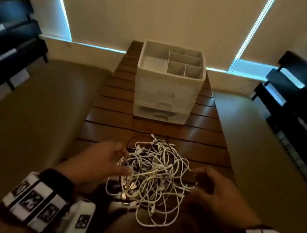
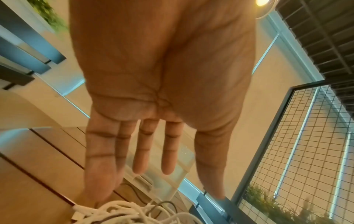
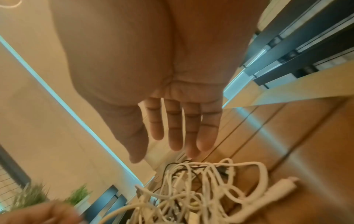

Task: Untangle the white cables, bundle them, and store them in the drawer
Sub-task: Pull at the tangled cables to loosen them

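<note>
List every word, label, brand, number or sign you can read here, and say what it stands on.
No readable text in any view.
Wrist bands: black-and-white square marker patterns, not letters; too blurred to decode.
White drawer unit: no label visible.
White cables: any print on the plugs is too small to read.

White tangle on dark brown wood

White cables (image 1: pixel 152 180) threaded with a few black cords (image 1: pixel 132 142); reddish-brown slatted table (image 1: pixel 194 140); pale white drawer unit (image 1: pixel 168 91) with grey dividers; black-and-white patterned wrist markers (image 1: pixel 32 198); beige blinds (image 1: pixel 155 16).
</note>
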A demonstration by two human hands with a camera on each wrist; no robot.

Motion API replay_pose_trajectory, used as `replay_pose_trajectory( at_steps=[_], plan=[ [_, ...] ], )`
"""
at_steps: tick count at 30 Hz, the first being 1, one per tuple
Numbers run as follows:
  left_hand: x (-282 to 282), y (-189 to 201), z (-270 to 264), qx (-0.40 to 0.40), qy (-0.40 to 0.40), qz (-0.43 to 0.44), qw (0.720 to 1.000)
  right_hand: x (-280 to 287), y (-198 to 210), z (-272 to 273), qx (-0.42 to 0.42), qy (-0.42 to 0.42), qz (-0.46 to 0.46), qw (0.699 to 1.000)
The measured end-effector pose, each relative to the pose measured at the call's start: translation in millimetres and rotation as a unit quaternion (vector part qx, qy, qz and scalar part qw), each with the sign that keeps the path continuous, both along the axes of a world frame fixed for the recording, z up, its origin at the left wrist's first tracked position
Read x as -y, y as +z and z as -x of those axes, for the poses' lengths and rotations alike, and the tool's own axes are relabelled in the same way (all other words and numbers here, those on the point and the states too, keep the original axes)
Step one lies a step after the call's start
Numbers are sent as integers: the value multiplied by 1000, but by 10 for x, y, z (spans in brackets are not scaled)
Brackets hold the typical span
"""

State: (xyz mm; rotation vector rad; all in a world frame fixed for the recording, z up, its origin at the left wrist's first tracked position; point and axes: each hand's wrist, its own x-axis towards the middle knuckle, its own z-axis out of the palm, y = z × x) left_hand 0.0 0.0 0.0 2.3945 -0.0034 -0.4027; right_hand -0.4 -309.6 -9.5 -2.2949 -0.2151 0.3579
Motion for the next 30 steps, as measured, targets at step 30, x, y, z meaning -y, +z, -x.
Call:
replay_pose_trajectory(
  at_steps=[30],
  plan=[
    [502,-702,-1135,151,-41,-22,987,-893,-309,-1572,-147,52,-63,986]
  ],
)
